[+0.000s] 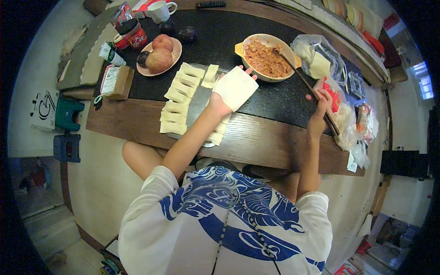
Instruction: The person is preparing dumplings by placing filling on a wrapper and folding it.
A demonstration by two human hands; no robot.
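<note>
A square dough wrapper (pixel 236 88) lies flat across the upturned palm of my left hand (pixel 220 106), its fingertips showing past the far edge. My right hand (pixel 320 103) grips a pair of dark chopsticks (pixel 302 78). Their tips rest in the ground filling (pixel 264 58) inside a yellow-handled bowl (pixel 248 65). Beneath and left of my left forearm is a tray (pixel 197 109) with rows of folded dough pieces (pixel 177 96); the forearm hides part of it. More wrappers (pixel 319 66) stick out of a clear plastic bag (pixel 302 46) right of the bowl.
A plate (pixel 176 51) of fruit stands at the back left, near a dark-lidded jar (pixel 134 34), a white tube (pixel 111 54) and a box (pixel 117 82). A white mug (pixel 160 12) is farther back. Plastic packaging (pixel 347 120) crowds the table's right edge.
</note>
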